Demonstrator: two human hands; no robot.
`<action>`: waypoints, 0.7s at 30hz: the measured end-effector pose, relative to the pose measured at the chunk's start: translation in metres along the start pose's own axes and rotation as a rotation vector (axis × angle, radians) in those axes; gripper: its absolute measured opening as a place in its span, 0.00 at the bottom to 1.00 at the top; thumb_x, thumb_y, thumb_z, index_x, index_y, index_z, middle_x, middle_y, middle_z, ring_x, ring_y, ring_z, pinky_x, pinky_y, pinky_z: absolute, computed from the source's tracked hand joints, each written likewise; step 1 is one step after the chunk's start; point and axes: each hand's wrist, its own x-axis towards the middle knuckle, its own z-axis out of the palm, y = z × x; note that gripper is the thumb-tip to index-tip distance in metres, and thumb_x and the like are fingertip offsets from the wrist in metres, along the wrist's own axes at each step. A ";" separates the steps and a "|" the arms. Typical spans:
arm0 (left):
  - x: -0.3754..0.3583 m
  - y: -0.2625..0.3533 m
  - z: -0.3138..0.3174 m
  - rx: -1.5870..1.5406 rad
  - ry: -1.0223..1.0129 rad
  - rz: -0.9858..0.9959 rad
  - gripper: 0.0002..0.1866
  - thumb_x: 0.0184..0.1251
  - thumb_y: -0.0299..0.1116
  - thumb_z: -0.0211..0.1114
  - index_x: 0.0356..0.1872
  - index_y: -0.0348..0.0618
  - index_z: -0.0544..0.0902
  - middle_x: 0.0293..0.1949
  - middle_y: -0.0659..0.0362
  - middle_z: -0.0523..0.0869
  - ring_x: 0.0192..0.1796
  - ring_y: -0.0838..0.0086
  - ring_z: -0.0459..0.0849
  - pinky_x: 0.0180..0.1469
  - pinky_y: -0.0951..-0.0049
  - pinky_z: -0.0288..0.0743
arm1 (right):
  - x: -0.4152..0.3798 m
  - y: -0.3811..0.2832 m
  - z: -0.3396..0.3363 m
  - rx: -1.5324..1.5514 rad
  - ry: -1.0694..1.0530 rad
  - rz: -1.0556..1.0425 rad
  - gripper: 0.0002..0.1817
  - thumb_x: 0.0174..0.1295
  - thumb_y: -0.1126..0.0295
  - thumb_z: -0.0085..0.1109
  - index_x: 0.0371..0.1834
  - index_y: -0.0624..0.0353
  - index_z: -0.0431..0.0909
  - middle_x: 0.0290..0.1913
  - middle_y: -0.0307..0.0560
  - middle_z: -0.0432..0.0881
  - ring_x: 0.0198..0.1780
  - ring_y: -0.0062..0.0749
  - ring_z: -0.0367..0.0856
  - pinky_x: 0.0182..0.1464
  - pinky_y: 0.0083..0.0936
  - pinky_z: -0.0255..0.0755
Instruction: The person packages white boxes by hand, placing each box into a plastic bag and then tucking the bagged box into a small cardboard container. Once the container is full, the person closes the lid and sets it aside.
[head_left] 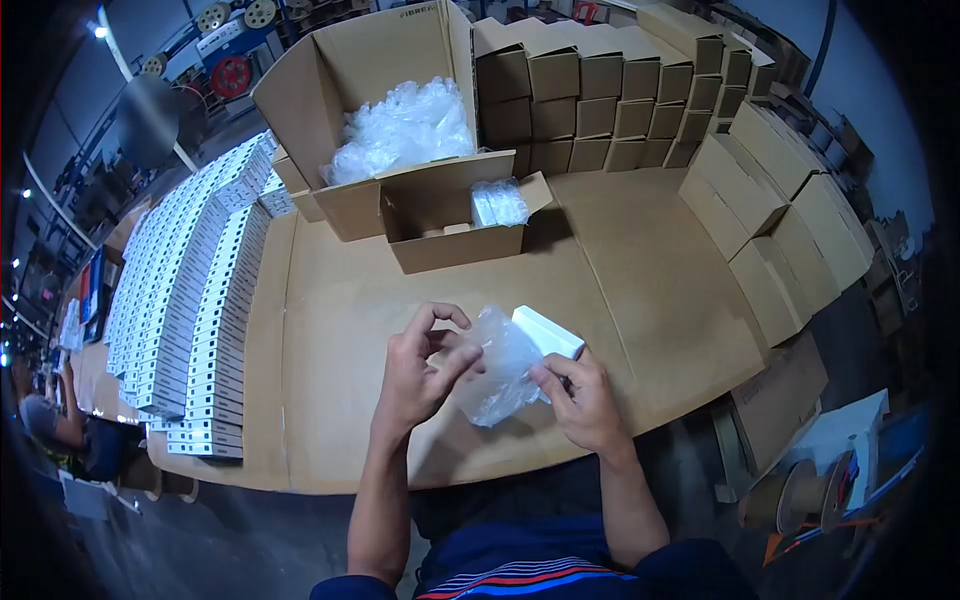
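Right hand [585,400] holds one white box [545,331] and one plastic bag [497,372].

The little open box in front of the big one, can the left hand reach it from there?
Probably yes: only bare tabletop shows between the left hand and the little open box. Its fingers look parted, though the thumb may be touching the clear bag.

The one camera sits up on the worker's head, facing forward and steeply down past the striped shirt [530,570]. The left hand [418,368] and right hand [585,402] fall close below it, mid-view; its wide, bowed lens takes in the whole tabletop [340,345] and wheeled machinery [230,76] well beyond.
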 end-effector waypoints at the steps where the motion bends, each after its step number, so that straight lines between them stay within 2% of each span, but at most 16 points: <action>1: -0.002 -0.006 0.004 -0.003 0.010 0.139 0.12 0.72 0.25 0.70 0.51 0.37 0.77 0.30 0.56 0.87 0.27 0.76 0.88 0.30 0.79 0.79 | -0.003 0.005 0.002 0.042 0.005 0.000 0.09 0.70 0.68 0.68 0.39 0.65 0.87 0.39 0.52 0.80 0.36 0.36 0.78 0.40 0.30 0.73; 3: -0.006 -0.012 0.011 -0.037 0.031 0.198 0.13 0.70 0.20 0.70 0.50 0.36 0.76 0.22 0.60 0.84 0.22 0.79 0.85 0.25 0.80 0.75 | -0.007 0.014 -0.004 0.087 -0.022 0.040 0.10 0.69 0.68 0.69 0.38 0.65 0.87 0.37 0.51 0.79 0.34 0.34 0.76 0.38 0.30 0.72; 5: -0.009 -0.009 0.003 -0.057 0.041 0.057 0.14 0.70 0.17 0.68 0.51 0.36 0.74 0.20 0.62 0.81 0.18 0.82 0.81 0.20 0.81 0.70 | -0.008 0.021 -0.002 0.129 -0.065 0.097 0.10 0.69 0.67 0.70 0.38 0.65 0.87 0.35 0.50 0.78 0.32 0.31 0.75 0.35 0.29 0.70; 6: -0.006 -0.013 -0.002 -0.027 0.112 0.156 0.13 0.70 0.18 0.68 0.50 0.36 0.73 0.22 0.60 0.81 0.16 0.82 0.79 0.18 0.82 0.68 | -0.012 0.028 0.002 0.139 -0.021 0.103 0.11 0.69 0.66 0.70 0.37 0.65 0.87 0.33 0.47 0.78 0.31 0.26 0.74 0.33 0.27 0.69; 7: -0.005 -0.015 -0.003 -0.070 0.224 0.208 0.13 0.73 0.19 0.65 0.51 0.37 0.72 0.25 0.60 0.81 0.19 0.81 0.78 0.22 0.82 0.69 | -0.014 0.032 0.006 0.178 0.022 0.124 0.12 0.70 0.66 0.69 0.37 0.65 0.87 0.32 0.45 0.79 0.30 0.24 0.73 0.33 0.25 0.68; 9: 0.004 -0.019 -0.002 -0.181 0.546 0.325 0.11 0.77 0.24 0.62 0.54 0.38 0.72 0.30 0.59 0.80 0.32 0.78 0.82 0.35 0.77 0.76 | -0.016 0.034 0.014 0.253 0.108 0.165 0.13 0.72 0.64 0.68 0.37 0.66 0.88 0.30 0.41 0.80 0.30 0.20 0.72 0.33 0.23 0.68; 10: 0.007 -0.023 -0.002 -0.269 0.569 0.341 0.14 0.80 0.32 0.61 0.58 0.38 0.70 0.41 0.56 0.80 0.47 0.74 0.81 0.49 0.69 0.77 | -0.016 0.033 0.017 0.297 0.128 0.204 0.13 0.72 0.64 0.67 0.38 0.66 0.88 0.29 0.40 0.80 0.30 0.19 0.72 0.33 0.22 0.67; 11: 0.001 -0.024 0.003 -0.393 0.575 0.232 0.19 0.80 0.36 0.62 0.62 0.38 0.70 0.49 0.54 0.79 0.56 0.69 0.78 0.58 0.65 0.76 | -0.017 0.032 0.020 0.341 0.150 0.242 0.14 0.73 0.64 0.66 0.38 0.66 0.88 0.28 0.38 0.80 0.30 0.17 0.71 0.32 0.21 0.67; 13: -0.018 -0.045 0.015 -0.558 0.407 0.092 0.21 0.74 0.29 0.68 0.62 0.36 0.70 0.55 0.54 0.78 0.57 0.70 0.79 0.63 0.69 0.74 | -0.017 0.028 0.027 0.378 0.196 0.289 0.15 0.74 0.63 0.65 0.39 0.66 0.89 0.27 0.36 0.81 0.29 0.15 0.71 0.32 0.20 0.66; 15: -0.037 -0.037 0.036 -0.450 0.188 -0.056 0.23 0.71 0.29 0.72 0.61 0.36 0.73 0.57 0.54 0.79 0.60 0.71 0.78 0.64 0.69 0.73 | -0.016 0.024 0.036 0.368 0.246 0.310 0.15 0.75 0.62 0.64 0.40 0.65 0.89 0.27 0.34 0.81 0.29 0.13 0.71 0.32 0.18 0.66; 16: -0.040 -0.029 0.045 -0.334 0.215 -0.117 0.20 0.70 0.27 0.73 0.58 0.36 0.77 0.52 0.56 0.83 0.55 0.75 0.80 0.59 0.72 0.75 | -0.016 0.026 0.040 0.370 0.247 0.265 0.15 0.75 0.62 0.64 0.41 0.65 0.90 0.28 0.33 0.82 0.30 0.13 0.73 0.32 0.17 0.65; 17: -0.043 -0.035 0.046 -0.423 0.179 -0.220 0.14 0.73 0.26 0.70 0.55 0.35 0.80 0.45 0.60 0.86 0.48 0.78 0.83 0.54 0.75 0.77 | -0.017 0.029 0.044 0.396 0.263 0.274 0.14 0.75 0.63 0.64 0.41 0.65 0.90 0.29 0.34 0.82 0.31 0.13 0.73 0.32 0.17 0.66; 19: -0.043 -0.033 0.048 -0.463 0.215 -0.263 0.11 0.76 0.26 0.67 0.54 0.35 0.81 0.41 0.62 0.86 0.44 0.81 0.83 0.49 0.78 0.77 | -0.021 0.035 0.048 0.441 0.291 0.284 0.14 0.75 0.63 0.64 0.42 0.65 0.89 0.30 0.34 0.83 0.32 0.12 0.74 0.33 0.16 0.66; 21: -0.043 -0.030 0.053 -0.435 0.286 -0.216 0.09 0.77 0.27 0.66 0.52 0.36 0.81 0.41 0.62 0.86 0.44 0.82 0.82 0.48 0.78 0.76 | -0.024 0.035 0.045 0.469 0.243 0.313 0.13 0.74 0.65 0.65 0.41 0.66 0.88 0.31 0.34 0.83 0.32 0.12 0.74 0.34 0.15 0.67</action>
